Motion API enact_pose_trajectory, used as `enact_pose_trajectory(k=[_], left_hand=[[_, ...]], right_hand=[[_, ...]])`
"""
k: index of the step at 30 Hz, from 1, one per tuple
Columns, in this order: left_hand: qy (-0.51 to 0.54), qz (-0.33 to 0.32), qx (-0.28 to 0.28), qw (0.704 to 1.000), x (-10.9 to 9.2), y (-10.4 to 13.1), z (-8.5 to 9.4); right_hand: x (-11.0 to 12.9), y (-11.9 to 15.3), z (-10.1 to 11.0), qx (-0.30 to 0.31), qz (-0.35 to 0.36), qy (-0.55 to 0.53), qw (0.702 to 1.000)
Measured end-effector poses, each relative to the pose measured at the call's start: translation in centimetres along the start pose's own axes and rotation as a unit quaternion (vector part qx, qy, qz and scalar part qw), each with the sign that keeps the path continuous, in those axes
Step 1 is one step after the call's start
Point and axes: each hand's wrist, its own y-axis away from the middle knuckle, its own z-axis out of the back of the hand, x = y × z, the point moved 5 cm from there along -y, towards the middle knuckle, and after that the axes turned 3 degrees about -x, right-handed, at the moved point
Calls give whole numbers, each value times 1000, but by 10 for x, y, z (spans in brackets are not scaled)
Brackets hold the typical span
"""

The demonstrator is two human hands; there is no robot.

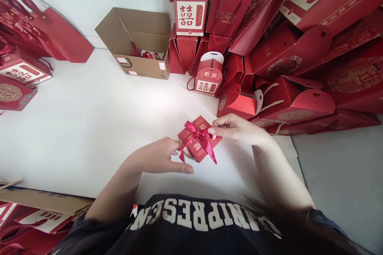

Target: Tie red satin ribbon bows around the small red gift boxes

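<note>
A small red gift box (197, 149) with light characters is held just above the white table (89, 127), tilted. A shiny crimson ribbon (199, 132) is tied in a bow on its top, and its tails hang towards me. My left hand (166, 157) supports the box from the left and below, thumb stretched out apart from it; some of its fingers are hidden under the box. My right hand (231, 128) pinches the ribbon at the box's right side between thumb and fingers.
An open cardboard box (143, 67) with ribbon pieces stands at the back. Red gift boxes (290, 107) are piled along the right side. Red bags (62, 40) and more boxes stand at the far left. Another carton (44, 201) of red packaging lies at the lower left.
</note>
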Motion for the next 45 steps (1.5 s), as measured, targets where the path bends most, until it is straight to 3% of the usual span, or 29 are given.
enact_pose_trajectory(k=[2,6,8,20,32,39,45], left_hand=[[4,21,-57,998,9,-3,9],[24,50,-221,974,19,-5,25],[26,36,-248,968,18,-7,23],[155,31,-189,969,32,-16,17],[190,21,-124,974,32,-19,18],[169,53,-121,977,39,-20,18],[120,33,-147,981,36,-21,19]], right_hand=[[-1,1,-3,17,-24,-22,999],[0,7,-12,78,-90,-49,992],[1,7,-13,87,-94,-56,990],[-19,-8,4,62,-77,-139,985],[-22,-15,7,-14,-25,-99,995],[-13,-14,7,-2,34,-58,998],[-12,-17,10,-44,69,-79,994]])
